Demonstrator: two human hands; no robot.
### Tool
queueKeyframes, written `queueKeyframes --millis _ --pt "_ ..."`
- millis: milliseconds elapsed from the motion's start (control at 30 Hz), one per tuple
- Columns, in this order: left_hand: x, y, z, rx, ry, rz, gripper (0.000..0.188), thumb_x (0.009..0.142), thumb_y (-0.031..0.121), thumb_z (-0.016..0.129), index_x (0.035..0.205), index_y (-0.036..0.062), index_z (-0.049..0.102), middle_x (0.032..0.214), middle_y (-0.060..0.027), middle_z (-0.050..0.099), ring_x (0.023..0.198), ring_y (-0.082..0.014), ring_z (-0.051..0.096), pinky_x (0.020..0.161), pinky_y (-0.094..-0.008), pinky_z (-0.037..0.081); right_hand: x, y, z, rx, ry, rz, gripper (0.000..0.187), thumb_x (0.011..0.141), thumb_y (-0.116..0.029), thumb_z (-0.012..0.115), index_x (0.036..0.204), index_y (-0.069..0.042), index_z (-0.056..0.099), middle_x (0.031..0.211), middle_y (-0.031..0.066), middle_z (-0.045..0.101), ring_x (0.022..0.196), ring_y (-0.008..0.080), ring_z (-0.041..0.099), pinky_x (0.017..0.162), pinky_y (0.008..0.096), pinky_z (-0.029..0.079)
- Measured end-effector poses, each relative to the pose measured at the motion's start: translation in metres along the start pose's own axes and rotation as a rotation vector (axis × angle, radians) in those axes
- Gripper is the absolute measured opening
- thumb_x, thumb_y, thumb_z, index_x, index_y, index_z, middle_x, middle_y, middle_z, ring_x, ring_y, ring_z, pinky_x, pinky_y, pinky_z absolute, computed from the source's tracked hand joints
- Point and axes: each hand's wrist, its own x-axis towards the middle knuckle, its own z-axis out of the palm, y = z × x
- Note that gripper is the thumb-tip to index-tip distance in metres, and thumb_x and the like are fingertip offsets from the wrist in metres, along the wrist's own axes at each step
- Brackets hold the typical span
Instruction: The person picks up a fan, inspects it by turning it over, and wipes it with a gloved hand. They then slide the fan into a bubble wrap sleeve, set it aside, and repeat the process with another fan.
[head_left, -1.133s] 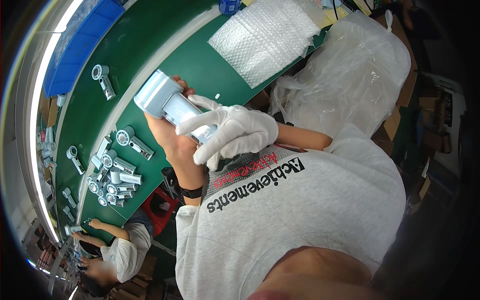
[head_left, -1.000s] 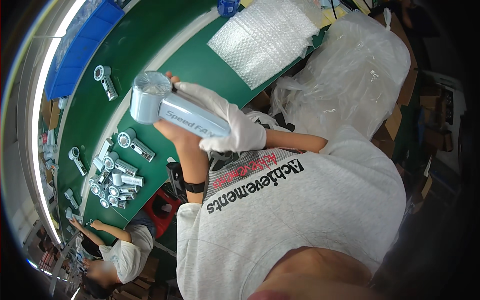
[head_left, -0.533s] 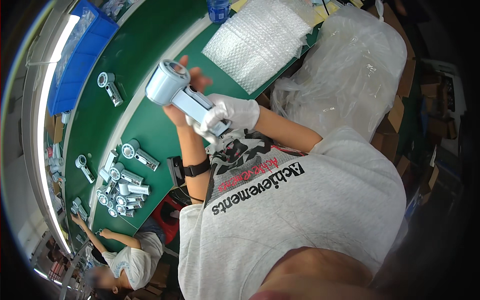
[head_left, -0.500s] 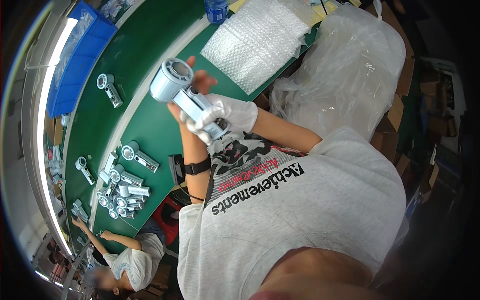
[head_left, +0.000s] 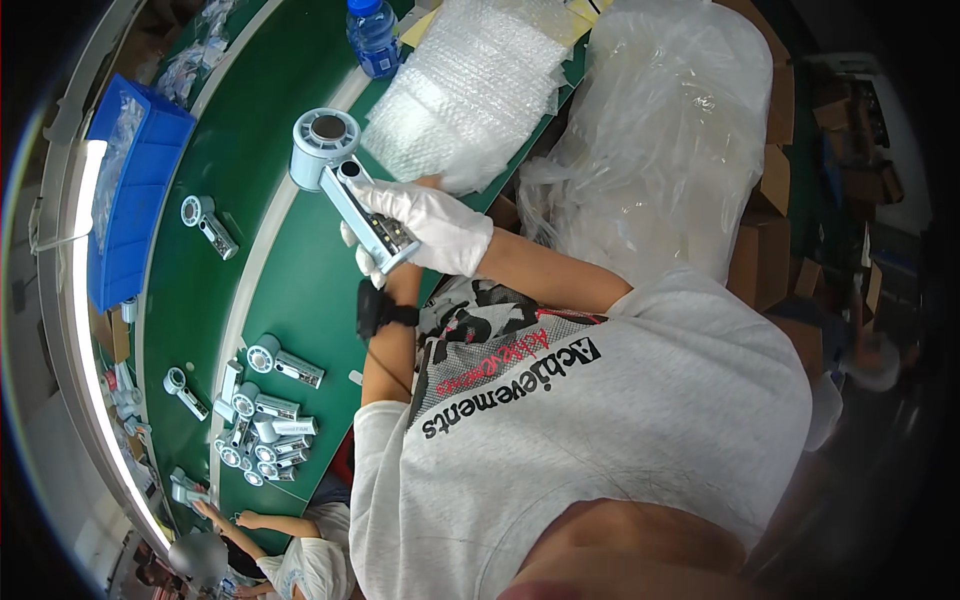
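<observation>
My right hand (head_left: 432, 222), in a white glove, is closed around the handle of a pale blue handheld fan (head_left: 327, 150). The fan's round head points up and left. Its handle slants down to the right, and a dark strip with small parts shows in the handle's open side. Behind the glove, my bare left hand (head_left: 430, 182) is mostly hidden; only a bit of finger shows above the glove. Whether it touches the fan cannot be seen. A black strap with a small black device (head_left: 372, 308) sits on my left wrist.
Several similar fans (head_left: 265, 425) lie piled on the green bench (head_left: 310, 290); others lie farther left. Bubble wrap sheets (head_left: 470, 90) and a blue bottle (head_left: 375, 40) are at the far side. A blue bin (head_left: 140, 190) stands left, a large plastic bag (head_left: 660, 140) right. A co-worker (head_left: 310, 560) sits lower left.
The fan has turned more upright, and my right hand's grip shows from its back. My left hand's fingers, spread behind the fan before, have dropped behind the glove. The whole view has shifted.
</observation>
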Motion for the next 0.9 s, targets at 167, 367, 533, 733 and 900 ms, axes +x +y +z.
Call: queueKeyframes --millis 167,367,533,733,900 --pt "-0.081 -0.072 -0.048 -0.203 -0.285 -0.78 0.025 0.085 0.016 0.047 0.102 0.0002 0.054 0.101 -0.0169 0.054 0.083 -0.0274 0.055 0.07 -0.0331 0.045 0.011 -0.016 -0.008 0.507 -0.149 0.345 0.034 0.087 -0.032 0.047 0.105 -0.003 0.048 0.086 0.013 0.057 0.06 0.0228 0.057 0.052 0.0324 0.049" --pt "-0.039 -0.001 -0.09 0.09 -0.021 -0.677 0.019 0.085 0.015 0.047 0.085 -0.001 0.057 0.081 -0.0167 0.058 0.067 -0.0288 0.055 0.06 -0.0375 0.044 0.017 -0.013 -0.046 0.341 0.031 0.256 0.039 0.086 -0.029 0.047 0.111 0.001 0.043 0.087 0.0145 0.056 0.057 0.0208 0.055 0.047 0.0295 0.047" --pt "-0.054 -0.022 -0.065 0.073 -0.154 -0.823 0.016 0.083 0.008 0.049 0.09 -0.0054 0.053 0.082 -0.0198 0.056 0.071 -0.0308 0.054 0.063 -0.0385 0.042 0.0 0.007 -0.093 -0.369 0.014 0.165 0.042 0.084 -0.029 0.051 0.113 0.0 0.041 0.08 0.0109 0.058 0.052 0.0173 0.054 0.039 0.0251 0.042" --pt "-0.075 -0.04 -0.031 -0.056 0.311 -0.829 0.017 0.085 0.008 0.046 0.092 -0.0075 0.05 0.088 -0.0189 0.049 0.077 -0.029 0.05 0.069 -0.0362 0.041 0.004 0.059 -0.143 -0.703 0.074 0.172 0.048 0.079 -0.018 0.057 0.121 -0.004 0.04 0.076 0.0084 0.058 0.054 0.0162 0.057 0.041 0.0242 0.043" --pt "-0.078 -0.041 -0.03 -0.085 0.547 -0.826 0.017 0.086 0.008 0.043 0.09 -0.0071 0.05 0.09 -0.0156 0.042 0.078 -0.0261 0.044 0.075 -0.0337 0.038 0.007 0.064 -0.134 -1.463 0.099 -0.22 0.056 0.071 -0.015 0.058 0.124 -0.01 0.04 0.079 0.0151 0.06 0.066 0.027 0.06 0.058 0.0319 0.047"
